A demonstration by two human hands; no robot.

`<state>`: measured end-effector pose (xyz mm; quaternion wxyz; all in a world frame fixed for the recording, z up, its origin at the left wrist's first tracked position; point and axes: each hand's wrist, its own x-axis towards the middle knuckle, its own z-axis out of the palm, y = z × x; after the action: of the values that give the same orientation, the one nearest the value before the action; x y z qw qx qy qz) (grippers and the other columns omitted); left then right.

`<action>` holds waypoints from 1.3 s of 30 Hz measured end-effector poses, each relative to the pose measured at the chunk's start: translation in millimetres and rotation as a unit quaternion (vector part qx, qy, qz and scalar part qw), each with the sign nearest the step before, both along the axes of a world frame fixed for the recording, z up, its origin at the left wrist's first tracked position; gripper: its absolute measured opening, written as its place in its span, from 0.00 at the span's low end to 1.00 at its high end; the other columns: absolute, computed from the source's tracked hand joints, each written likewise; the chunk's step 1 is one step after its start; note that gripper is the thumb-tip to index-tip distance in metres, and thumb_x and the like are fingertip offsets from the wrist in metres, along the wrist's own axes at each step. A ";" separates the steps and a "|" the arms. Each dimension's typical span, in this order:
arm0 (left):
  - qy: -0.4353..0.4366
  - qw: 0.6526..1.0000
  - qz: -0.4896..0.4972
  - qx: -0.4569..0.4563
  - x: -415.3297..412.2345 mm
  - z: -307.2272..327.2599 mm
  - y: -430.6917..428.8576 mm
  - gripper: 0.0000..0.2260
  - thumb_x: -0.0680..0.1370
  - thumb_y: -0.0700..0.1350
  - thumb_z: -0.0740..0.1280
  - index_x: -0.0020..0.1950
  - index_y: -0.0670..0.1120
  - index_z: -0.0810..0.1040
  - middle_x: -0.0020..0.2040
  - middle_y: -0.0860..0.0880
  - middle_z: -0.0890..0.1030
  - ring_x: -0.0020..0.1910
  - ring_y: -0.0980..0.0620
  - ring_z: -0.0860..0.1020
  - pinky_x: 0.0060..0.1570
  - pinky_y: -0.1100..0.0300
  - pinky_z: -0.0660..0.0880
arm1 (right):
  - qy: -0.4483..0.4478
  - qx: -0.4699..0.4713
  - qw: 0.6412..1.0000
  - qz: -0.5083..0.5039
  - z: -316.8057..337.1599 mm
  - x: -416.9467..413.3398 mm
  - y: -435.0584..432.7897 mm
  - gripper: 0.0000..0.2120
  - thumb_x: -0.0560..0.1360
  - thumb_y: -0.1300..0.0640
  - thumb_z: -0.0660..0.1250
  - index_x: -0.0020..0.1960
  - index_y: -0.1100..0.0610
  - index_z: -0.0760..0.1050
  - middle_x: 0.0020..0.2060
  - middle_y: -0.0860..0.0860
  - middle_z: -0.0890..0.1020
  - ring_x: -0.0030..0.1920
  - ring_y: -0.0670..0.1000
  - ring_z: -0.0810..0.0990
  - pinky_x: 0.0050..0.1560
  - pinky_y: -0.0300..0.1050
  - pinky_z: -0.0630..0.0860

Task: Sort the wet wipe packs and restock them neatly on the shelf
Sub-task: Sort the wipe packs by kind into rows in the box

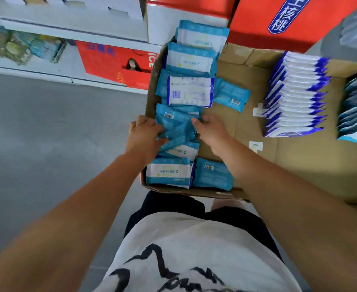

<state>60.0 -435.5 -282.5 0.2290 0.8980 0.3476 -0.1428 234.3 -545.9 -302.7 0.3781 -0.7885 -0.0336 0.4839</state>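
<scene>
Beyond your white shirt (194, 239), your left hand (146, 135) clasps the teal wipe packs (177, 128) at frame centre in the cardboard box (299, 165). Your right hand (211, 131) flanks them, its grip hidden. Sorting step, likely; next, square them up.

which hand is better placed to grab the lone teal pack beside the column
Right, likely: the right hand sits on the side nearest the lone teal pack; the left hand is across the pile.

Both hands (145, 134) (211, 131) outstretched, close together.
</scene>
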 end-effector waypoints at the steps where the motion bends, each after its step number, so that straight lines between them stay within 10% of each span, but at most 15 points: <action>1: -0.027 0.998 0.033 -0.047 -4.6 3.0 -1.7 0.09 0.79 0.52 0.72 0.53 0.47 0.81 0.53 0.48 0.79 0.61 0.45 0.71 0.61 0.50 0.69 | -0.005 -0.002 1.000 -0.002 1.4 -0.1 -0.1 0.11 0.80 0.51 0.68 0.57 0.57 0.77 0.52 0.51 0.81 0.50 0.51 0.79 0.52 0.46 0.78; 6: -0.065 0.914 0.295 -0.270 -23.1 37.2 -15.3 0.09 0.81 0.48 0.71 0.51 0.45 0.73 0.53 0.50 0.80 0.50 0.50 0.80 0.49 0.53 0.80 | -0.021 0.002 1.000 0.007 7.0 -0.4 -3.4 0.12 0.80 0.51 0.68 0.53 0.60 0.80 0.51 0.57 0.84 0.47 0.51 0.80 0.54 0.52 0.79; 12: -0.150 0.594 0.498 -0.613 -37.5 60.6 -21.6 0.12 0.85 0.42 0.61 0.67 0.40 0.73 0.63 0.37 0.82 0.61 0.36 0.82 0.63 0.37 0.78 | -0.042 0.008 0.999 0.003 17.4 -5.6 -17.0 0.06 0.80 0.55 0.68 0.44 0.53 0.80 0.42 0.52 0.84 0.45 0.52 0.81 0.56 0.54 0.80; 19: -0.225 0.502 0.480 -0.683 -36.0 67.1 -33.5 0.18 0.83 0.40 0.58 0.73 0.39 0.71 0.66 0.33 0.80 0.60 0.40 0.82 0.61 0.43 0.80 | -0.102 0.031 0.994 -0.028 46.9 -16.0 -49.6 0.02 0.79 0.57 0.69 0.50 0.55 0.81 0.38 0.40 0.80 0.35 0.32 0.78 0.37 0.21 0.69; 24: -0.238 0.517 0.480 -0.668 -28.4 74.9 -37.4 0.18 0.79 0.39 0.63 0.69 0.39 0.73 0.53 0.38 0.81 0.49 0.47 0.80 0.55 0.51 0.79 | -0.107 0.066 0.988 -0.087 66.6 -25.0 -79.9 0.05 0.78 0.59 0.71 0.52 0.58 0.83 0.47 0.45 0.84 0.42 0.33 0.81 0.49 0.27 0.75; 28: -0.205 0.694 0.411 -0.554 -20.7 75.5 -45.9 0.27 0.77 0.34 0.64 0.73 0.54 0.67 0.59 0.44 0.79 0.47 0.48 0.79 0.48 0.52 0.77 | -0.098 0.075 0.986 -0.113 78.5 -30.4 -100.0 0.09 0.81 0.56 0.66 0.47 0.61 0.76 0.39 0.49 0.81 0.43 0.49 0.81 0.52 0.52 0.79; 35: -0.220 0.735 0.325 -0.552 -17.6 78.7 -55.0 0.25 0.82 0.66 0.60 0.78 0.71 0.58 0.76 0.58 0.72 0.70 0.51 0.77 0.68 0.41 0.74 | 0.043 0.212 0.935 -0.282 117.8 -30.2 -113.5 0.10 0.84 0.59 0.60 0.43 0.55 0.69 0.50 0.55 0.84 0.51 0.56 0.85 0.46 0.56 0.82; 39: -0.234 0.806 0.329 -0.432 -11.8 93.5 -54.7 0.23 0.83 0.59 0.63 0.76 0.53 0.68 0.68 0.50 0.81 0.59 0.50 0.84 0.57 0.46 0.83 | 0.088 0.266 0.906 -0.318 139.8 -28.5 -116.1 0.10 0.84 0.60 0.58 0.45 0.57 0.70 0.50 0.55 0.85 0.52 0.56 0.85 0.48 0.58 0.82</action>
<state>48.2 -490.2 -189.0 0.7011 0.5441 0.4605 0.0205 205.8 -662.0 -162.9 0.7090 -0.5815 0.1249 0.3788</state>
